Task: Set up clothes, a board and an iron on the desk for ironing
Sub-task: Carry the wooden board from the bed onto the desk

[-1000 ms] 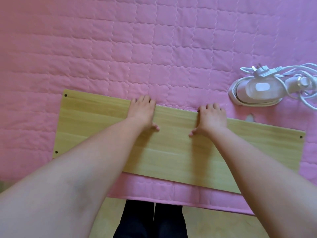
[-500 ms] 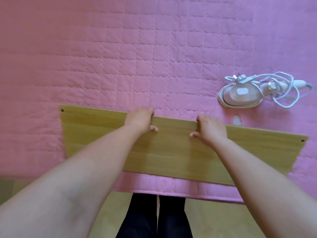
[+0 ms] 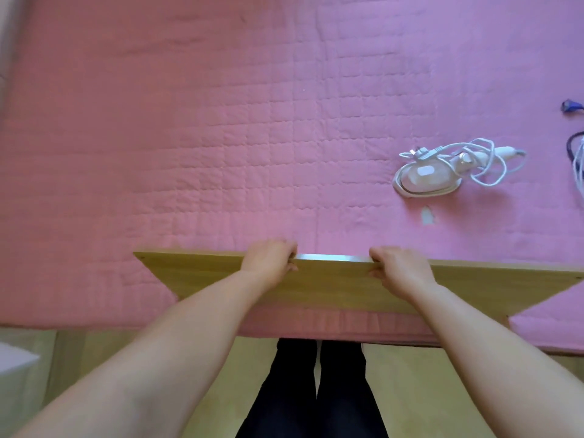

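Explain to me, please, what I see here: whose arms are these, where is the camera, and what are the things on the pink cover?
There is no machine here. A person wears a wide-angle camera on the head, which looks forward and down, so you see that person's own two bare arms and, below, dark trousers.

The left hand and the right hand both grip the far edge of a long wooden board, fingers curled over it. The board is tipped up on its near edge rather than lying flat.

It stands on a pink quilted cover. To the right, apart from the board, lies a white iron with its white cord looped beside it. At the far right edge there are dark blue things, too cut off to name.
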